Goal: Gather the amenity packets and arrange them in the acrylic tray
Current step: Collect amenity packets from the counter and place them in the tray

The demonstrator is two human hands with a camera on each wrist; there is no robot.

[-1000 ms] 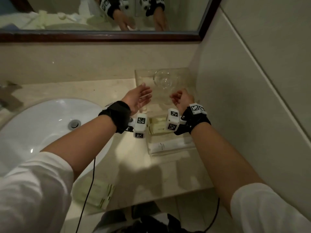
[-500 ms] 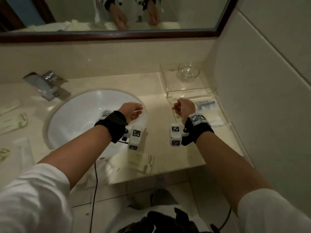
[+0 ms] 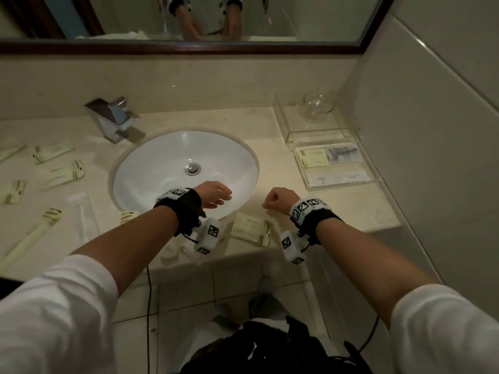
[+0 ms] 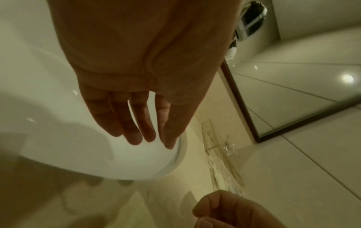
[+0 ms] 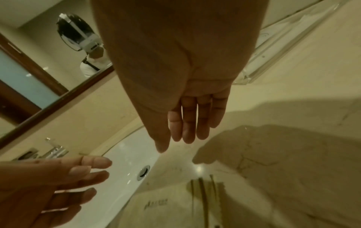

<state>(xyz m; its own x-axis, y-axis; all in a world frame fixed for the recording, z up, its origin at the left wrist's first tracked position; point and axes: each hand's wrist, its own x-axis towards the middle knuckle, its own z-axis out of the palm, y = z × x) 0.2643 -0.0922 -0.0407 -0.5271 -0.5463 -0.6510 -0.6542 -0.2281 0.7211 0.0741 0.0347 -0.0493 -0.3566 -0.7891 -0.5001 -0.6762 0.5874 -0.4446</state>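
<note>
Far left on the counter (image 3: 270, 125): pale green amenity packets (image 3: 58, 172) scattered loose, a few cut off by the frame edge, print too blurred to read. Next along, a long clear sachet (image 3: 83, 220), contents hard to make out. Striped packet (image 3: 128, 215) half hidden behind the left forearm. Chrome faucet (image 3: 113, 118) behind the white sink (image 3: 151, 168). Over the basin's near rim, left hand (image 3: 216, 198), fingers loosely extended, gripping nothing. Between the wrists, one flat packet (image 3: 251, 228) at the counter's front edge. Right hand (image 3: 280, 198) above bare counter, loosely curled seen from above, straighter in the wrist view, empty. Far right, acrylic tray (image 3: 344, 185) against the wall, stowed packets (image 3: 314, 159) inside, count unclear. Behind it, a small glass bowl (image 3: 318, 105).
</note>
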